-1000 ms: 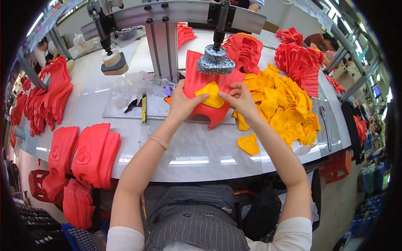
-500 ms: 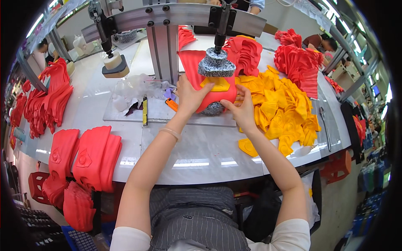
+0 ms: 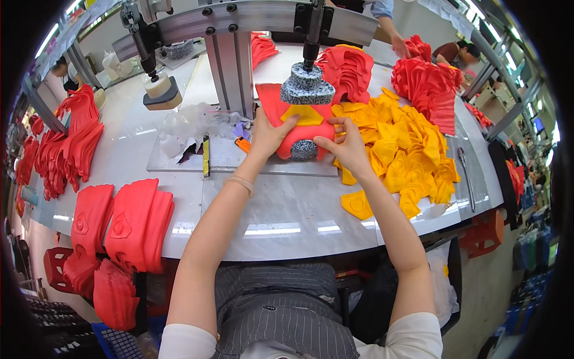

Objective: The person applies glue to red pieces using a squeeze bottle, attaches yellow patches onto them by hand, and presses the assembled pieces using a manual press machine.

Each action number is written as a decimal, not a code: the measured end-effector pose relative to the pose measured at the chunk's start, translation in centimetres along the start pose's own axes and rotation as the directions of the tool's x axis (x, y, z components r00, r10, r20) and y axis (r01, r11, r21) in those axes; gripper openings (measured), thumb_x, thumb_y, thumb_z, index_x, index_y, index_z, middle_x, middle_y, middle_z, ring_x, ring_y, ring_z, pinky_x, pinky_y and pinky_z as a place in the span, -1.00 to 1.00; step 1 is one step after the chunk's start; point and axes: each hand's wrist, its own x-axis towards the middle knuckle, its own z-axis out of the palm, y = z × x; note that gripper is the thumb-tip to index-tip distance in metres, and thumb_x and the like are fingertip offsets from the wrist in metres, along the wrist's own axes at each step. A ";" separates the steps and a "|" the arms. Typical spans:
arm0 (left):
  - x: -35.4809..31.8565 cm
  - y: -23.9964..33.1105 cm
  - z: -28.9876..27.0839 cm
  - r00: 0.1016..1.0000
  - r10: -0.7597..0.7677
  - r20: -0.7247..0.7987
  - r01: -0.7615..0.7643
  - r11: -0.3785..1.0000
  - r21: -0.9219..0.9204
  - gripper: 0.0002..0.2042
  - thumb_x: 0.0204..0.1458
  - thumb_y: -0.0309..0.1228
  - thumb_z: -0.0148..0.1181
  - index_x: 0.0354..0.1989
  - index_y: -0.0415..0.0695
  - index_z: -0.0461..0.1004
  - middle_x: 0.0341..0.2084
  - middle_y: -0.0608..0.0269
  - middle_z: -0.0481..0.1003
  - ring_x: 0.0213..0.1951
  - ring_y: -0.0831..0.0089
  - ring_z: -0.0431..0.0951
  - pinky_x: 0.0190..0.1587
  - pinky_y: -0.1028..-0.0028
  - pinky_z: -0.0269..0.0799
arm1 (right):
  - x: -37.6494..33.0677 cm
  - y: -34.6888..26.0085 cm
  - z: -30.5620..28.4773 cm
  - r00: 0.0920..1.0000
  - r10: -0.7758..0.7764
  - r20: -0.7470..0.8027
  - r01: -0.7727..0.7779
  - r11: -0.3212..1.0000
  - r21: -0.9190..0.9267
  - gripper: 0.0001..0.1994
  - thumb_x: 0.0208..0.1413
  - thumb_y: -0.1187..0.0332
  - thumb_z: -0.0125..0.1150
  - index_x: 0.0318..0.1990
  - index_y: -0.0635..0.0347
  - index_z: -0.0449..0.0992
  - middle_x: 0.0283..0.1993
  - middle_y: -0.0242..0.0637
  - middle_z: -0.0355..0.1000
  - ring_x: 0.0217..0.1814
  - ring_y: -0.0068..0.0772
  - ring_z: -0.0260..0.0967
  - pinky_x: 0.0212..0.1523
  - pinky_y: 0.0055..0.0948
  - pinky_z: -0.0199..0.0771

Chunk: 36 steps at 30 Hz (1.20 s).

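Head view: one red, curved, flexible sheet (image 3: 304, 131) is being gripped at its sides by the left hand (image 3: 267, 136) and right hand (image 3: 348, 146), above a speckled grey lower block (image 3: 304, 150). One yellow, angular patch (image 3: 306, 113), lying on the sheet, is being touched by the left thumb beneath a speckled, stepped upper pad (image 3: 307, 90).

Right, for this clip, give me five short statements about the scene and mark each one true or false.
1. A yellow piece lies on a red piece. True.
2. The left hand holds a metal tool. False: it holds the red piece's left edge.
3. A speckled block hangs below a dark rod. True.
4. The yellow heap lies left of both hands. False: it lies to the right.
5. The right hand is at the red piece's right edge. True.
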 end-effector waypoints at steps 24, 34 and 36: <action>-0.9 0.8 0.2 0.992 -0.111 0.059 0.119 0.979 -0.164 -0.28 -0.08 -0.15 0.39 0.11 -0.37 0.19 -0.02 -0.05 0.43 0.01 0.30 0.46 0.07 0.37 0.36 | -0.1 1.0 4.4 0.977 -0.082 -0.195 0.141 0.940 0.309 -0.06 -0.22 0.15 0.50 0.28 0.30 0.04 0.24 0.04 0.03 0.36 -0.01 -0.08 0.34 -0.23 0.00; -8.8 1.8 -2.1 0.986 0.123 -0.109 -0.110 0.986 0.122 -0.40 0.02 -0.31 0.28 0.17 -0.30 0.16 0.07 -0.08 0.34 0.17 0.26 0.31 0.15 0.32 0.23 | -0.7 2.3 5.9 0.920 -0.232 -0.316 0.283 0.951 0.128 -0.19 -0.07 0.25 0.40 0.28 0.28 0.06 0.31 -0.04 0.01 0.40 -0.16 -0.08 0.36 -0.29 -0.03; -9.4 2.1 -3.1 0.958 0.271 -0.088 -0.252 0.949 0.188 -0.47 0.03 -0.42 0.23 0.16 -0.25 0.18 0.02 -0.02 0.39 0.11 0.27 0.36 0.10 0.34 0.27 | -0.9 2.7 6.6 0.897 -0.270 -0.349 0.321 0.942 0.096 -0.21 -0.06 0.26 0.39 0.27 0.29 0.06 0.31 -0.04 0.02 0.40 -0.16 -0.07 0.36 -0.29 -0.03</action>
